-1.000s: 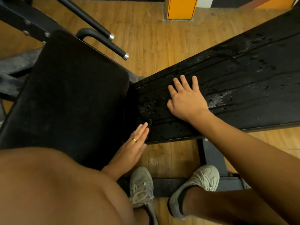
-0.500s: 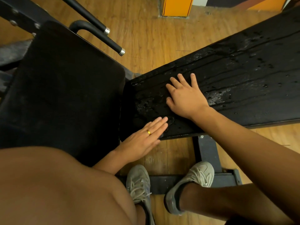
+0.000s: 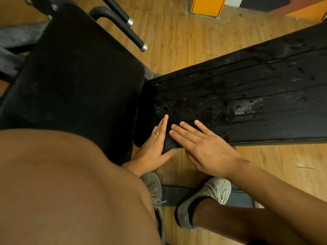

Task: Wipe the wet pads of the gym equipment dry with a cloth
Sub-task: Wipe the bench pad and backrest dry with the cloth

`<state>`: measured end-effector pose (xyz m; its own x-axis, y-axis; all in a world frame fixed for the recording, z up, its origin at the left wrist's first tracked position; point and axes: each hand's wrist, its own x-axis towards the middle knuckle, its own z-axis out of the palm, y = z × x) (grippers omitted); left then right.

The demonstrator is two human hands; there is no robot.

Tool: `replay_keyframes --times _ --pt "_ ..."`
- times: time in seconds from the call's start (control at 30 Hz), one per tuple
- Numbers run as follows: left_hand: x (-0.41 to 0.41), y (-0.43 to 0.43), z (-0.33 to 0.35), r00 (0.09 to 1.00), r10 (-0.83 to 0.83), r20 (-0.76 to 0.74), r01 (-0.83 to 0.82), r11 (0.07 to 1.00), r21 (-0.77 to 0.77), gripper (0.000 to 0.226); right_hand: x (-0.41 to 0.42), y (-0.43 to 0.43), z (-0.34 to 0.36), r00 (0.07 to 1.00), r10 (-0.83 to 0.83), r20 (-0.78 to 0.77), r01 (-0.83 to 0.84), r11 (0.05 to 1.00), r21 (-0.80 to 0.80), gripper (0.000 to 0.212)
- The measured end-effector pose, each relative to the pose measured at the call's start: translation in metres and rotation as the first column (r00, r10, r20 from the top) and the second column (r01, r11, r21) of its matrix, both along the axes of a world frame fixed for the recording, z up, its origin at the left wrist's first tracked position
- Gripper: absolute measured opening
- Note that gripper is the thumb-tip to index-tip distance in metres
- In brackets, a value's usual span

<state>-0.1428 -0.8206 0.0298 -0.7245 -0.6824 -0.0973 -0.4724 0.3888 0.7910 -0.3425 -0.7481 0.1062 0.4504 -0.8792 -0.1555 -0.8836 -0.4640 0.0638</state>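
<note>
Wet pad (image 3: pixel 247 89) beneath flat left hand (image 3: pixel 152 149), right hand (image 3: pixel 207 149)

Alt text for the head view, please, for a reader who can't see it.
Two bare hands rest, fingers straight, on the near corner of a wet black bench pad: the left hand, wearing a ring, beside the right hand. Water drops bead the pad; the seat pad at left shows none. A dark fold between the hands may be a cloth.
</note>
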Motion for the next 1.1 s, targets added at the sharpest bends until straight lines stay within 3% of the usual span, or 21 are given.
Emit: replay_keyframes --times 0.17,0.3,0.43,0.53,0.7,1.1 --pt "0.011 0.004 0.001 1.000 0.008 0.029 -0.009 0.999 0.034 0.103 0.006 -0.005 -0.005 0.998 -0.022 -0.051 0.022 1.000 -0.003 0.060" --pt "0.032 0.010 -0.018 0.988 0.133 0.075 -0.129 0.990 -0.062 0.077 0.019 -0.008 -0.007 0.998 -0.062 -0.028 0.061 0.998 -0.034 0.061" --pt "0.031 0.019 -0.034 0.965 0.203 0.169 -0.201 0.979 -0.026 0.085 0.051 -0.013 -0.015 0.980 -0.199 0.016 0.199 0.979 -0.039 0.064" --pt "0.028 0.021 -0.040 0.961 0.220 0.169 -0.222 0.975 -0.005 0.087 0.069 -0.012 -0.031 0.970 -0.243 0.032 0.245 0.967 -0.073 0.057" --pt "0.031 0.015 -0.046 0.967 0.229 0.113 -0.234 0.972 0.033 0.081 0.063 -0.014 -0.045 0.984 -0.174 -0.042 0.167 0.977 -0.129 0.057" --pt "0.032 0.017 -0.051 0.967 0.241 0.076 -0.241 0.970 -0.016 0.080 0.032 0.011 -0.021 0.949 -0.311 -0.053 0.285 0.916 -0.282 0.056"
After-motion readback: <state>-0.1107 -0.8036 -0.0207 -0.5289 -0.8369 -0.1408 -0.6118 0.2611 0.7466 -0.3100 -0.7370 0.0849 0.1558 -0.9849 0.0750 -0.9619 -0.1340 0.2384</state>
